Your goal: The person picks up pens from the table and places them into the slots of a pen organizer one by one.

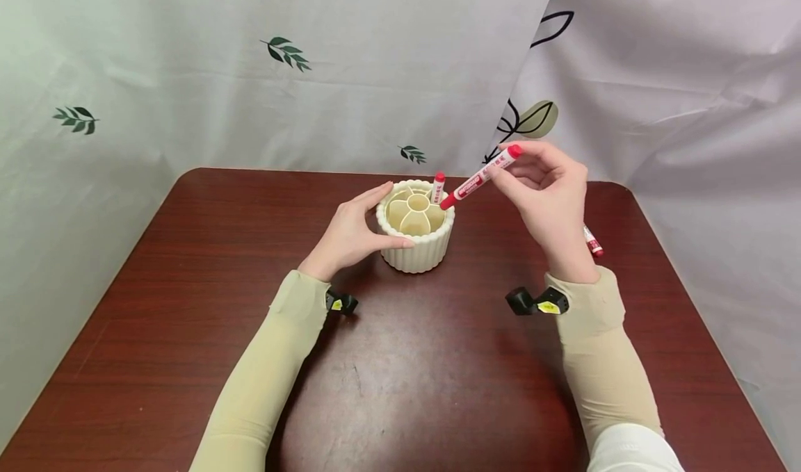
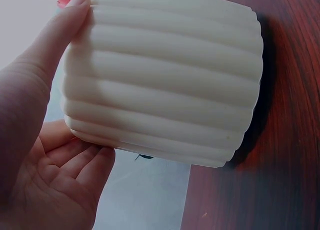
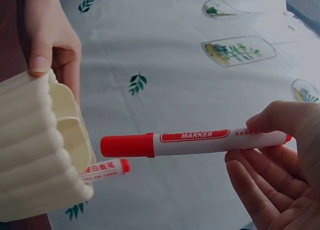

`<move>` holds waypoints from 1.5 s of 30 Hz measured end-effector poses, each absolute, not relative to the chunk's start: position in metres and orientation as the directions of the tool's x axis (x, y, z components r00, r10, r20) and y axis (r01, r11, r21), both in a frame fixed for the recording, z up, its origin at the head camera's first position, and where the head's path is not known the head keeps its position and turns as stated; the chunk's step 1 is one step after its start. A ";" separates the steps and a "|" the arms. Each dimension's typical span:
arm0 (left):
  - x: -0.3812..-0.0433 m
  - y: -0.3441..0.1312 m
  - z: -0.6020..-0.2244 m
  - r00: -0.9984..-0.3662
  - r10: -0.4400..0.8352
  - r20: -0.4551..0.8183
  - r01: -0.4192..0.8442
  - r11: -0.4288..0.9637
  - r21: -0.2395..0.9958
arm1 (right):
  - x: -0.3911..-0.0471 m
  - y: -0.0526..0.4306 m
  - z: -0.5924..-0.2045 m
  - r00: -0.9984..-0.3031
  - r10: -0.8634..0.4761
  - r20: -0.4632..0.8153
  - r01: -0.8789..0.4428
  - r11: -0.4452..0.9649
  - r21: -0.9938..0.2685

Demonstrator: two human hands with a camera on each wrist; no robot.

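Person's L hand (image 1: 349, 237) is clamped on the fluted cream pen holder (image 1: 418, 255), nr the far edge of the table (image 1: 407, 375); R hand (image 1: 553, 204) pinches a red whiteboard marker (image 1: 478, 178), cap aimed at holder's open top. 2nd marker (image 1: 437, 190) stands in a compartment right by that cap; 3rd marker (image 1: 592, 241) lies partly hidden behind R hand, w/ leaf-print curtain (image 1: 188, 96) beyond.

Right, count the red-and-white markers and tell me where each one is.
3: one marker in the right hand, a second marker standing in the cream holder, and a third marker on the table, partly hidden behind that hand. More could be out of sight.
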State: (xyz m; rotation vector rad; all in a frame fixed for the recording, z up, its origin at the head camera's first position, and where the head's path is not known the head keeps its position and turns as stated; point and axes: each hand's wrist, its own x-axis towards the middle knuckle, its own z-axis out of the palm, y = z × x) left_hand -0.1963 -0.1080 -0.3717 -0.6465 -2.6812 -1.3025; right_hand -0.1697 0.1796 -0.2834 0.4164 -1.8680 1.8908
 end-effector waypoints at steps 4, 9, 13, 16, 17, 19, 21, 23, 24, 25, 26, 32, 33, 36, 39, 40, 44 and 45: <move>-0.196 -0.108 -0.372 -0.908 0.333 0.256 0.406 0.544 0.734 | -0.170 0.174 -0.292 -0.864 0.049 0.501 -0.498 0.060 -0.865; -0.196 -0.108 -0.372 -0.906 0.336 0.256 0.409 0.545 0.732 | -0.172 0.167 -0.306 -0.884 -0.013 0.467 -0.465 0.115 -0.878; -0.197 -0.108 -0.373 -0.904 0.338 0.262 0.415 0.545 0.729 | -0.176 0.163 -0.317 -0.901 -0.041 0.432 -0.433 0.167 -0.886; -0.197 -0.108 -0.373 -0.904 0.335 0.266 0.415 0.541 0.732 | -0.177 0.160 -0.323 -0.912 -0.056 0.406 -0.408 0.191 -0.893; -0.197 -0.108 -0.373 -0.904 0.335 0.266 0.415 0.540 0.733 | -0.178 0.158 -0.325 -0.916 -0.059 0.396 -0.400 0.198 -0.895; -0.197 -0.108 -0.373 -0.904 0.335 0.265 0.414 0.536 0.736 | -0.179 0.156 -0.329 -0.923 -0.068 0.379 -0.384 0.216 -0.898; -0.197 -0.108 -0.373 -0.904 0.336 0.266 0.415 0.531 0.739 | -0.180 0.155 -0.333 -0.927 -0.078 0.368 -0.376 0.234 -0.897; -0.197 -0.108 -0.373 -0.903 0.337 0.266 0.416 0.530 0.739 | -0.180 0.153 -0.336 -0.929 -0.089 0.359 -0.370 0.254 -0.894; -0.197 -0.108 -0.373 -0.903 0.338 0.267 0.417 0.529 0.739 | -0.181 0.153 -0.338 -0.930 -0.094 0.356 -0.368 0.262 -0.892; -0.197 -0.108 -0.373 -0.902 0.339 0.268 0.418 0.529 0.739 | -0.181 0.152 -0.339 -0.931 -0.098 0.352 -0.365 0.268 -0.892; -0.197 -0.108 -0.373 -0.902 0.339 0.269 0.419 0.531 0.737 | -0.181 0.152 -0.340 -0.932 -0.101 0.349 -0.363 0.275 -0.890; -0.197 -0.108 -0.373 -0.900 0.341 0.271 0.422 0.529 0.736 | -0.181 0.151 -0.346 -0.935 -0.117 0.334 -0.354 0.301 -0.886; -0.197 -0.108 -0.373 -0.900 0.340 0.272 0.422 0.528 0.737 | -0.178 0.149 -0.342 -0.936 -0.120 0.330 -0.351 0.305 -0.886; -0.197 -0.108 -0.373 -0.901 0.339 0.272 0.421 0.530 0.736 | -0.170 0.144 -0.331 -0.939 -0.127 0.319 -0.343 0.315 -0.885; -0.197 -0.108 -0.373 -0.901 0.338 0.271 0.421 0.531 0.736 | -0.161 0.139 -0.318 -0.943 -0.128 0.308 -0.333 0.330 -0.883; -0.197 -0.108 -0.373 -0.901 0.339 0.271 0.421 0.531 0.735 | -0.160 0.139 -0.317 -0.942 -0.129 0.309 -0.335 0.332 -0.882; -0.197 -0.108 -0.374 -0.900 0.339 0.273 0.422 0.530 0.736 | -0.160 0.139 -0.316 -0.942 -0.132 0.309 -0.336 0.339 -0.879; -0.197 -0.108 -0.374 -0.900 0.339 0.274 0.423 0.530 0.735 | -0.160 0.139 -0.317 -0.942 -0.132 0.309 -0.336 0.339 -0.879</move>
